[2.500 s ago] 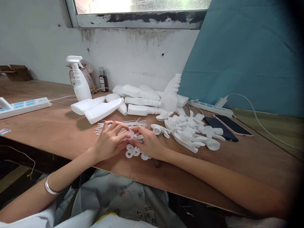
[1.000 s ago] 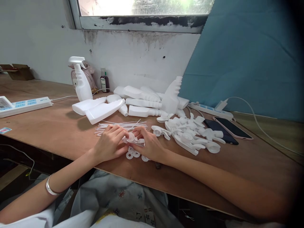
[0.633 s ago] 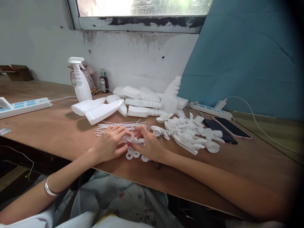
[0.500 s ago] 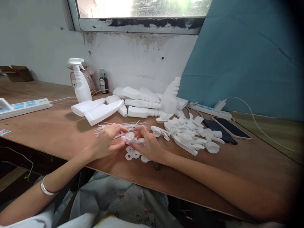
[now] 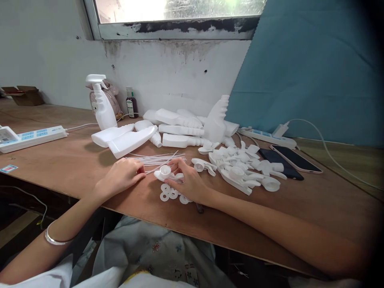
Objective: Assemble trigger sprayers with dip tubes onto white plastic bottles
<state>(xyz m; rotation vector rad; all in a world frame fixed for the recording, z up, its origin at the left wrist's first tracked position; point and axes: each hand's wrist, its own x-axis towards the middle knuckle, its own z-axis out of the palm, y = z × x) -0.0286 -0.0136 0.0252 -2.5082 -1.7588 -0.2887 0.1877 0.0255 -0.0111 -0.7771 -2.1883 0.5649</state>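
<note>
One finished sprayer (image 5: pixel 102 105) stands far off; right grip (image 5: pixel 187 183) grasps a spray head (image 5: pixel 168 173), left grip (image 5: pixel 120 178) released beside the tubes (image 5: pixel 156 159), bottles (image 5: pixel 180 129) uncapped.

I sit at a brown plywood counter (image 5: pixel 60 164) against a stained white wall (image 5: pixel 168 72). Daylight comes through the window (image 5: pixel 177 8) above; a blue cloth (image 5: pixel 315 68) hangs at the counter's far right.

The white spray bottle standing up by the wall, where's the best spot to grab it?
Grab the upright spray bottle by its narrow neck, just under the trigger head. Come from the front, table-edge side: a pinkish thing stands close behind it and bottles lie to its right. Its wider body would probably fill the grip more.
</note>
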